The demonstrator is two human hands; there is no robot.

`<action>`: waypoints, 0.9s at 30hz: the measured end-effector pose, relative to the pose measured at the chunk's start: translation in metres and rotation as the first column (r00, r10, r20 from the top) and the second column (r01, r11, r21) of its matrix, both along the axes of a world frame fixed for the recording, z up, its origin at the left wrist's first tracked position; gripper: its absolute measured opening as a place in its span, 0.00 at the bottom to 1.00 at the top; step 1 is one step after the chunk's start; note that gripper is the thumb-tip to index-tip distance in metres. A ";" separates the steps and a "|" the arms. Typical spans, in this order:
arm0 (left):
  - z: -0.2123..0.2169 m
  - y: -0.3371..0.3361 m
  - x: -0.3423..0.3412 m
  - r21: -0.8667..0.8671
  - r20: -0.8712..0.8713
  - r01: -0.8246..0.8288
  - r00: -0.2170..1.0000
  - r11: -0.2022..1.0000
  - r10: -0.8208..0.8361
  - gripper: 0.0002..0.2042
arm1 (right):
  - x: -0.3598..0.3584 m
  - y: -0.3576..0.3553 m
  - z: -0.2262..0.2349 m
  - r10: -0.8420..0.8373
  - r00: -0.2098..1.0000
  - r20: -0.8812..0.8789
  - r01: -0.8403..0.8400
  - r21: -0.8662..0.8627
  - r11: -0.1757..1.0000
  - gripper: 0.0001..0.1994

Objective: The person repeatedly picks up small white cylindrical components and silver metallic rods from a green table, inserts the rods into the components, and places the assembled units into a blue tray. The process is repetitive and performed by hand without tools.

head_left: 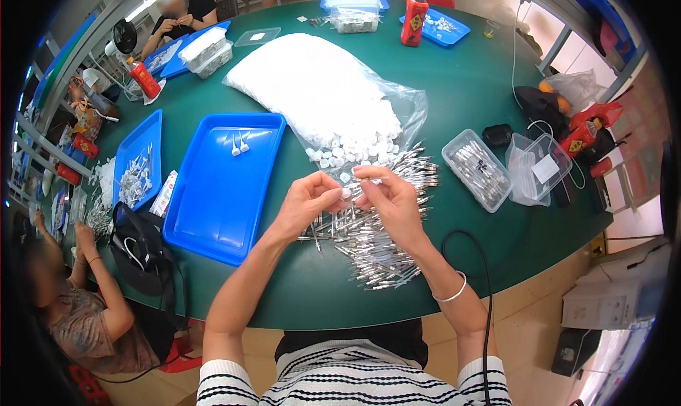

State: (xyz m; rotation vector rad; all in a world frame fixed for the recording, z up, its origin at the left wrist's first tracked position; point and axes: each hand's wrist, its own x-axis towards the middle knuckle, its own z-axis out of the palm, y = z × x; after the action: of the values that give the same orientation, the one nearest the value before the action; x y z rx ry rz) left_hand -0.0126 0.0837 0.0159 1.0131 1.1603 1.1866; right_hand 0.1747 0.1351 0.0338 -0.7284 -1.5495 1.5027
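Green tabletop [298, 292] with a curved near edge fills the middle of the room. Over it, the left hand [310, 202] has finger and thumb pinched at a small white cap [346, 193], which sits between the two hands. The right hand [388, 202] faces it with fingers bent inward; whether they grip anything, I cannot tell.

Below and around the right hand, a heap of thin metal-tipped sticks [383, 253] lies loose on the green. Just beyond the fingers, white caps spill from the mouth of a big clear bag [305, 76]. Left of the hands is a blue tray [220, 200] with two white pieces [240, 143] near its far end; to the right, a clear box [477, 170] holds more sticks.

Farther out, a red bottle [415, 17] stands by another blue tray [454, 34] at the far side. A black bag [142, 250] rests at the left edge, near a seated person [92, 321]. Another person [188, 16] sits across the table, close to a black fan [125, 36]. Pale floor [525, 299] shows at the lower right
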 end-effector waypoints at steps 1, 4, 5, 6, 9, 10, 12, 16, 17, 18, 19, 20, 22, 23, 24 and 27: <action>-0.001 0.003 0.000 0.005 0.022 0.002 1.000 1.000 -0.002 0.06 | -0.003 0.005 -0.003 0.012 1.000 -0.007 -0.012 -0.008 1.000 0.08; 0.000 0.009 -0.001 -0.002 -0.037 -0.044 0.998 0.999 0.044 0.06 | -0.006 0.013 -0.008 -0.029 0.999 -0.035 0.030 0.032 0.999 0.08; 0.003 0.008 -0.001 0.002 -0.038 -0.069 0.997 0.998 0.069 0.06 | -0.005 0.013 -0.007 -0.056 0.998 -0.042 0.058 0.039 0.998 0.08; 0.006 0.005 -0.001 -0.017 -0.015 -0.076 0.997 0.997 0.076 0.06 | -0.002 0.013 -0.005 -0.083 0.995 -0.049 0.085 0.046 0.995 0.08; 0.015 -0.012 0.000 -0.137 0.115 -0.123 0.984 0.983 0.139 0.05 | 0.004 -0.008 0.005 0.008 0.995 -0.101 -0.007 0.005 1.000 0.08; 0.013 -0.017 0.002 -0.150 0.210 -0.115 0.967 0.982 0.146 0.04 | 0.005 -0.016 0.009 0.029 0.992 -0.126 -0.030 0.001 1.000 0.08; 0.008 -0.027 0.006 -0.172 0.394 -0.099 0.905 0.980 0.161 0.04 | 0.002 -0.025 0.008 0.026 0.981 -0.192 -0.039 -0.064 0.997 0.08; 0.003 -0.036 0.018 -0.178 0.392 -0.184 0.888 0.967 0.242 0.06 | -0.002 -0.033 -0.002 0.030 0.969 -0.245 -0.052 -0.082 0.995 0.07; 0.003 -0.037 0.022 -0.160 0.345 -0.235 0.897 0.959 0.277 0.05 | -0.002 -0.033 -0.005 0.046 0.971 -0.235 -0.063 -0.066 0.996 0.07; 0.004 -0.037 0.024 -0.124 0.314 -0.254 0.907 0.959 0.281 0.05 | -0.001 -0.033 -0.008 0.040 0.973 -0.228 -0.056 -0.061 0.997 0.07; 0.007 -0.037 0.024 -0.085 0.278 -0.274 0.917 0.958 0.287 0.05 | -0.001 -0.032 -0.010 0.035 0.973 -0.227 -0.049 -0.054 0.997 0.07; 0.009 -0.037 0.024 -0.044 0.242 -0.291 0.925 0.956 0.293 0.06 | -0.002 -0.032 -0.011 0.030 0.974 -0.225 -0.042 -0.046 0.998 0.07; 0.012 -0.039 0.025 -0.052 0.263 -0.275 0.924 0.960 0.279 0.08 | -0.003 -0.034 -0.010 0.017 0.973 -0.231 -0.032 -0.059 0.998 0.07; 0.013 -0.040 0.025 -0.056 0.274 -0.267 0.923 0.962 0.272 0.09 | -0.003 -0.035 -0.010 0.011 0.972 -0.234 -0.027 -0.066 0.997 0.07; 0.011 -0.040 0.025 -0.054 0.317 -0.244 0.915 0.968 0.248 0.10 | -0.003 -0.035 -0.011 0.007 0.970 -0.244 -0.025 -0.073 0.997 0.07; 0.008 -0.042 0.022 -0.053 0.413 -0.189 0.890 0.981 0.194 0.14 | -0.002 -0.036 -0.012 0.002 0.967 -0.253 -0.027 -0.093 0.995 0.07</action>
State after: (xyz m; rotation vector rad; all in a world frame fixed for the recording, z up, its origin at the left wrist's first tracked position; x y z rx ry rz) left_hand 0.0093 0.0421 0.0239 0.5999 0.9357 1.4676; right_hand 0.1725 0.0989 0.0214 -0.5551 -1.3011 1.6214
